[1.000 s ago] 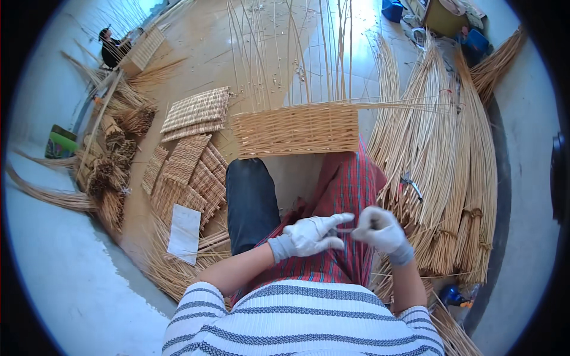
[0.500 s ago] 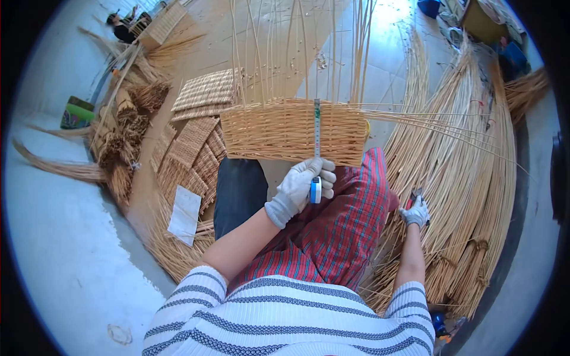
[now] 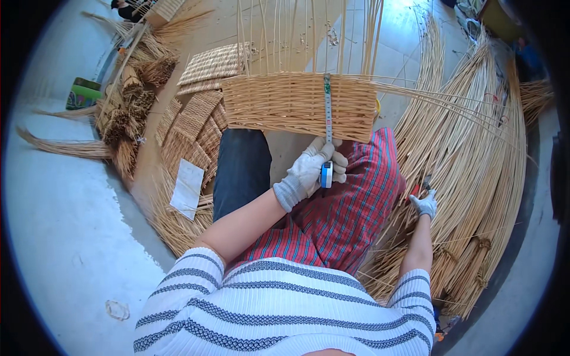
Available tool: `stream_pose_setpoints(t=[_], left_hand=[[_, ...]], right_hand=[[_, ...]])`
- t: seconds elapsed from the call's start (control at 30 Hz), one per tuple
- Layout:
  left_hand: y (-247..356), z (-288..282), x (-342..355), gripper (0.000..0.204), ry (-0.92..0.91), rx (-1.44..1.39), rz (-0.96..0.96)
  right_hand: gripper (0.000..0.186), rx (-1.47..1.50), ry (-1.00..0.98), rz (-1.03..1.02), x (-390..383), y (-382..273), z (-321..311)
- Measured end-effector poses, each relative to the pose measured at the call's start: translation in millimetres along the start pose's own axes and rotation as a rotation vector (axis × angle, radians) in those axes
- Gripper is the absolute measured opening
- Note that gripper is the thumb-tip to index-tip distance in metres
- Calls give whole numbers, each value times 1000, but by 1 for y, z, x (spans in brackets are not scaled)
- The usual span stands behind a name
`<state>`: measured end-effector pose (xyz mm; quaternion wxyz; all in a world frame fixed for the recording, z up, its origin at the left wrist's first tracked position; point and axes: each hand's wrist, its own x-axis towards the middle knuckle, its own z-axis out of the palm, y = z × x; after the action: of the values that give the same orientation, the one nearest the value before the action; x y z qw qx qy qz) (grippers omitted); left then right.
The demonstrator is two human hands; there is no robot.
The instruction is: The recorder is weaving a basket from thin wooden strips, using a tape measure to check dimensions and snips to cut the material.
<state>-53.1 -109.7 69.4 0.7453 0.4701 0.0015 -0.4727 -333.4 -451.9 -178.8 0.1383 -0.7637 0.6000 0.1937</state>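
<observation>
A woven wicker panel (image 3: 276, 104), with long upright stakes rising from its far edge, stands by my knees. My left hand (image 3: 312, 169), in a white work glove, is closed round a blue and white tape measure (image 3: 326, 175). Its pulled-out blade (image 3: 328, 113) lies upright against the panel, reaching the top edge. Over on the right, my gloved right hand (image 3: 424, 204) is open, thumb and fingers apart, above the long cane strands. Just beyond its fingertips lies a small red-handled cutting tool (image 3: 421, 188), partly hard to make out.
Long cane strands (image 3: 475, 160) cover the floor at the right. Woven mats (image 3: 193, 127), a white sheet (image 3: 187, 188) and tied reed bundles (image 3: 127, 110) lie to the left. Loose weaver ends (image 3: 439, 104) stick out from the panel's right side. Another person (image 3: 126, 10) is at the far left.
My right hand has come off the red-handled tool and opened. My left hand still keeps the tape measure against the panel. The whole view has shifted slightly.
</observation>
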Motion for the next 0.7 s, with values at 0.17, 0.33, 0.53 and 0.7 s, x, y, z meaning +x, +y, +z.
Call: stream_pose_setpoints(t=[0.17, 0.33, 0.53, 0.7], left_hand=[[-4, 2, 4, 26, -20, -54, -4], [-1, -17, -5, 32, -21, 194, 101], [22, -43, -28, 33, 156, 158, 175], [36, -61, -24, 34, 194, 75, 189]], right_hand=[[92, 383, 92, -139, 7, 24, 39], [32, 473, 309, -72, -38, 14, 40], [32, 358, 593, -140, -149, 38, 12], [41, 853, 549, -231, -204, 80, -10]])
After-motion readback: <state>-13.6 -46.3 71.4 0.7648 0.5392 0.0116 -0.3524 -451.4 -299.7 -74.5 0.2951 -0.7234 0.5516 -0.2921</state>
